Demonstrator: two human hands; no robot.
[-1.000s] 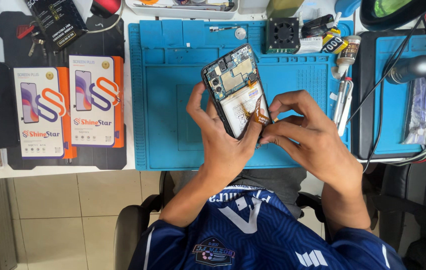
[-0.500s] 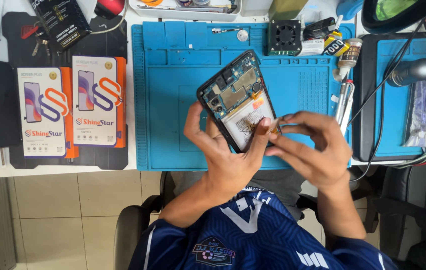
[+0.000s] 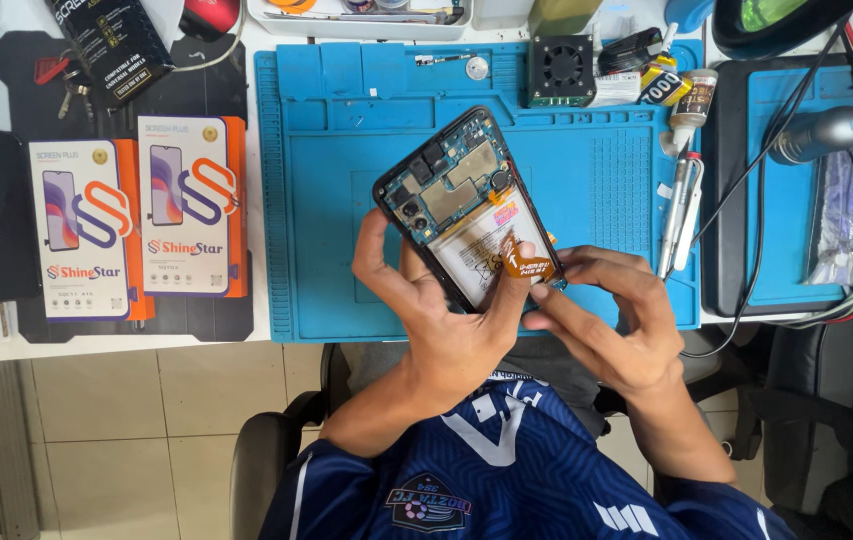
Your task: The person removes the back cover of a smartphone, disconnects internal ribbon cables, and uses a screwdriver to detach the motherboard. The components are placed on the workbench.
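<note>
Head view: two hands work on an opened phone above a blue mat.

At centre frame, the left hand (image 3: 436, 320) grips the opened phone (image 3: 466, 205) (back cover off, circuit board showing), while the right hand (image 3: 606, 320) pinches the orange flex strip (image 3: 523, 260) at its lower end. Beyond lies the blue mat (image 3: 346, 150); two white-and-orange boxes (image 3: 136, 215) sit at left.

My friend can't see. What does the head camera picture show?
Two hands hold an opened phone, its circuit board and battery showing, above a blue work mat. The left hand grips it; the right hand pinches its lower edge. Two screen boxes lie to the left.
</note>
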